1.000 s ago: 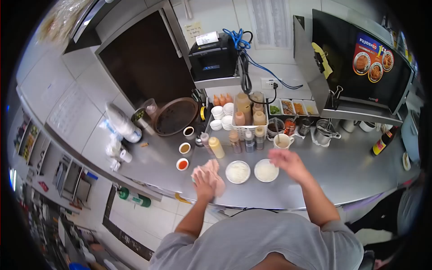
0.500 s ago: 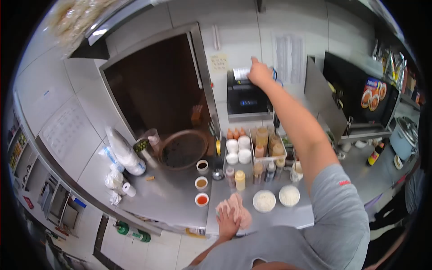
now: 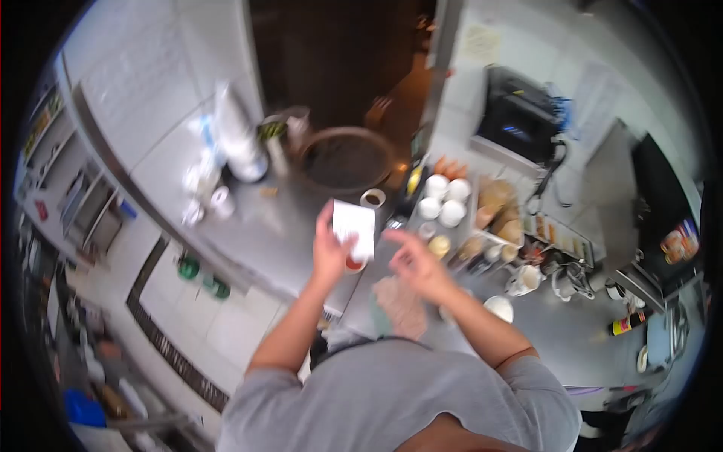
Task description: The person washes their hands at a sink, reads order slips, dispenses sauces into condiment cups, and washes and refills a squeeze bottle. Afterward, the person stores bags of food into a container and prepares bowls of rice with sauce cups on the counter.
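Observation:
My left hand (image 3: pixel 331 248) holds a white paper slip (image 3: pixel 354 228) up in front of me, with the thumb across its face. To its right, my right hand (image 3: pixel 414 264) hovers with fingers apart and nothing in it; motion blurs it a little. Below that hand a crumpled pink cloth (image 3: pixel 401 307) lies at the counter's front edge. A cup of red sauce (image 3: pixel 355 264) is partly hidden behind the slip, and a cup of dark sauce (image 3: pixel 372 198) stands just beyond it.
White-lidded containers (image 3: pixel 446 200) and a bin of sauce bottles (image 3: pixel 497 211) stand on the counter (image 3: pixel 286 233). A black printer (image 3: pixel 518 117) sits at the wall. A round brown tray (image 3: pixel 346 160) is at the pass-through. A white bowl (image 3: pixel 498 309) stands at right.
My right hand has come back from the printer at the wall. My left hand has left the cloth and now holds the paper slip. The view has turned.

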Demonstrator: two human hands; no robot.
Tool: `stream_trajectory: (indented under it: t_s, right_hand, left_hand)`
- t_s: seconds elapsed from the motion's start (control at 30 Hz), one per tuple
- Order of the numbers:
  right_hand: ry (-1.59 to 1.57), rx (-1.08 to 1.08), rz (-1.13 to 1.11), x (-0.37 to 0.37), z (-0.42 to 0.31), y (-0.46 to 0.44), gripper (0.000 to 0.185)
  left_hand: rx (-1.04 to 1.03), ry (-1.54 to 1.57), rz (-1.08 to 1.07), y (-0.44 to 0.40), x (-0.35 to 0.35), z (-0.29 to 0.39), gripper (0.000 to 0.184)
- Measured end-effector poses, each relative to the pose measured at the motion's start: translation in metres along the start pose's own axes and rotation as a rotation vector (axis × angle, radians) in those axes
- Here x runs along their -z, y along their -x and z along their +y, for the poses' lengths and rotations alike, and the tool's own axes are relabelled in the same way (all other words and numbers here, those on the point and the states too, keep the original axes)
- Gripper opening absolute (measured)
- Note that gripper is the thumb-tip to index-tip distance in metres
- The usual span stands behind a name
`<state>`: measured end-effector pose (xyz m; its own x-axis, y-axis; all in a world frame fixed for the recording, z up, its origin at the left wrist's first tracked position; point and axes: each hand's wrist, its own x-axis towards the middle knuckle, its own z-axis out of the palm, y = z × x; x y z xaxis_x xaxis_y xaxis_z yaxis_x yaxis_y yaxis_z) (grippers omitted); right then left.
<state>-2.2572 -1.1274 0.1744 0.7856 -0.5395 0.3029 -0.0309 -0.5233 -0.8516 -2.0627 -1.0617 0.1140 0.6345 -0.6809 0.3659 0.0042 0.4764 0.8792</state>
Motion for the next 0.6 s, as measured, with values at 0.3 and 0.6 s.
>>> stream_trajectory:
  t_s: [0.3, 0.6]
  right_hand:
    - [-0.030, -0.361, 0.446, -0.024, 0.068, -0.026, 0.036]
    - [0.181, -0.590, 0.626, -0.074, 0.058, -0.030, 0.035]
  left_hand:
    - [0.037, -1.414, 0.438, -0.188, 0.346, 0.012, 0.034]
    - [0.266, -0.841, 0.733, -0.239, 0.591, -0.012, 0.056]
